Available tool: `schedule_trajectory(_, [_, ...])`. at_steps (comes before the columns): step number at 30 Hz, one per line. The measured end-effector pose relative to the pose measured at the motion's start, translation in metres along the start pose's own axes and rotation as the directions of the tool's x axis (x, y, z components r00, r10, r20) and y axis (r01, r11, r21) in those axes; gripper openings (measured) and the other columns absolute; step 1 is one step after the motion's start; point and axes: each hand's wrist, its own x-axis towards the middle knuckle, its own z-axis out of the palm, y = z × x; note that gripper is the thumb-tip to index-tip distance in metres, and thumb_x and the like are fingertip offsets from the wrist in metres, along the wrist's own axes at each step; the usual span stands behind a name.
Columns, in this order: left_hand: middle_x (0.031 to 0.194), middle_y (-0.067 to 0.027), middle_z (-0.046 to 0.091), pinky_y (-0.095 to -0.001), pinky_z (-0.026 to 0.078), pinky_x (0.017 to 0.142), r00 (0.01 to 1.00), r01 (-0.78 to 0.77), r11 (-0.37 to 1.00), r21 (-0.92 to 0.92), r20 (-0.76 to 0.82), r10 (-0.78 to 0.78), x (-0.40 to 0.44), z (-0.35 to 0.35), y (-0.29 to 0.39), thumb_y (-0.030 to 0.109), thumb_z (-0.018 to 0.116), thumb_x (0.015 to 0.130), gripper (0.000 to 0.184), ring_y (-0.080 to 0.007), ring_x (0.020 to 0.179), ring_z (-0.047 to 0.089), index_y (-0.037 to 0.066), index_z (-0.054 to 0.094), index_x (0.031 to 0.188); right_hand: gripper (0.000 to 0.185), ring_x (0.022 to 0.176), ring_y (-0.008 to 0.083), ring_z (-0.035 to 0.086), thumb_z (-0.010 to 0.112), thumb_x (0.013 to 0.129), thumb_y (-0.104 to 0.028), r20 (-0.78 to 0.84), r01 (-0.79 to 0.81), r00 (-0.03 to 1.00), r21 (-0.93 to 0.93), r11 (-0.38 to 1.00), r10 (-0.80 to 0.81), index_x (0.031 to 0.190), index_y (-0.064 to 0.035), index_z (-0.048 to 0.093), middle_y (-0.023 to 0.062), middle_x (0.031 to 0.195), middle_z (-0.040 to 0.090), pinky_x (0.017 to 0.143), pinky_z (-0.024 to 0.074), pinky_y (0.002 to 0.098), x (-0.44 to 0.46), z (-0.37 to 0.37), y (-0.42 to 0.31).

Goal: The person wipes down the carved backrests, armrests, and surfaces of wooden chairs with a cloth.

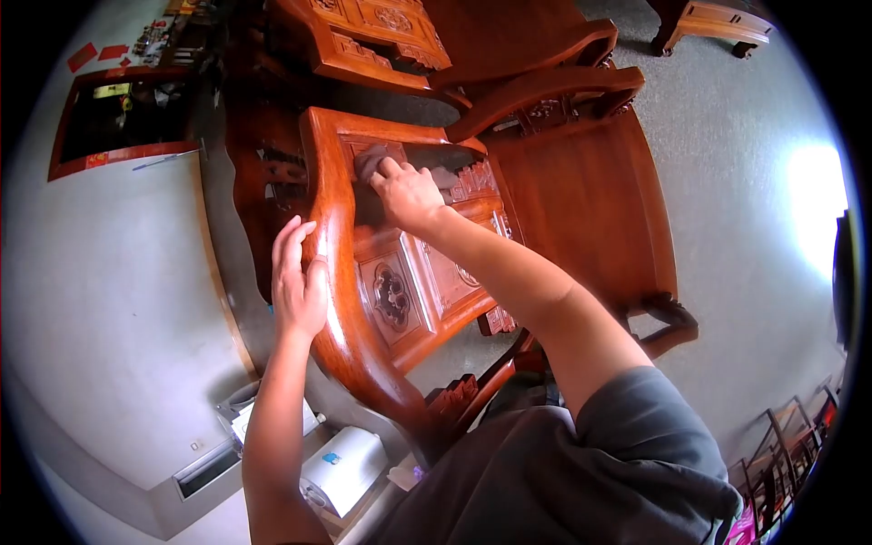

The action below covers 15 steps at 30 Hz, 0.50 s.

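A glossy wooden chair (pixel 581 200) takes up the middle of the room, its broad back lying under the person's arms; a thick curved rail (pixel 338 272) edges that back, and a carved panel (pixel 392 295) with a cut-through pattern sits inside the frame; the left hand (pixel 298 295) rests on the rail, fingers loosely bent and a little parted, a stance that would serve well to brace the frame; the right hand (pixel 411 193), partly closed, presses a bunched dark cloth (pixel 371 162) at the frame's inner corner, in what looks like wiping; good work here likely calls for light, even strokes along the flat wood, a fingertip behind a fold of cloth for corners and grooves, and care that loose ends do not snag on the carving.
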Motion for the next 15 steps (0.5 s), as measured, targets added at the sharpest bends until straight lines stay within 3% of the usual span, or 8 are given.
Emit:
schedule_trajectory(4, [0.147,-0.0185,0.05,-0.043,0.038,0.115,1.0,0.007,1.0,-0.014,-0.014,-0.007,0.001,0.001,0.002,0.015,0.05,0.092,0.043,-0.0373,0.134,0.05,0.004,0.059,0.132,0.029,0.108,0.0366,0.065,0.055,0.093,-0.015,-0.086,0.011,0.996,0.109,0.994,-0.001,0.118,-0.0137,0.069,0.0158,0.12,0.06,0.09,0.0519,0.0503,0.002,0.0,0.005])
schedule_trajectory(8, [0.146,-0.0182,0.051,-0.0422,0.038,0.115,1.0,0.008,1.0,-0.029,-0.02,-0.009,0.001,-0.001,0.001,0.014,0.051,0.093,0.041,-0.0363,0.133,0.051,0.004,0.06,0.131,0.022,0.101,0.0438,0.065,0.065,0.088,-0.02,-0.321,0.058,0.938,0.516,0.855,0.131,0.102,-0.0048,0.071,0.0227,0.111,0.065,0.09,0.0533,0.0495,0.039,0.014,0.012])
schedule_trajectory(10, [0.145,-0.0181,0.052,-0.0419,0.038,0.114,0.999,0.019,0.999,-0.033,-0.025,-0.02,0.0,0.0,0.001,0.013,0.051,0.093,0.04,-0.0359,0.133,0.052,0.004,0.061,0.131,0.024,0.101,0.0422,0.066,0.07,0.085,-0.023,-0.319,-0.019,0.927,0.487,0.873,0.197,0.101,-0.0045,0.072,0.021,0.105,0.069,0.088,0.0541,0.0498,0.05,0.012,0.009])
schedule_trajectory(11, [0.145,-0.0182,0.052,-0.0418,0.038,0.114,0.999,0.021,0.999,-0.034,-0.027,-0.022,-0.001,0.0,0.002,0.013,0.051,0.093,0.04,-0.0358,0.133,0.052,0.004,0.061,0.13,0.026,0.099,0.0415,0.068,0.071,0.085,-0.025,-0.272,-0.093,0.912,0.591,0.801,0.306,0.1,-0.0045,0.072,0.0222,0.102,0.072,0.087,0.0548,0.0495,0.058,0.014,0.006])
schedule_trajectory(15, [0.144,-0.0184,0.053,-0.0415,0.039,0.114,0.999,0.033,0.997,-0.068,-0.035,-0.036,0.0,0.001,-0.004,0.012,0.051,0.093,0.039,-0.0355,0.132,0.052,0.004,0.062,0.13,0.024,0.1,0.0421,0.069,0.065,0.086,-0.022,-0.223,-0.238,0.881,0.554,0.797,0.418,0.101,-0.0038,0.072,0.0243,0.103,0.072,0.09,0.0548,0.049,0.08,0.013,-0.001])
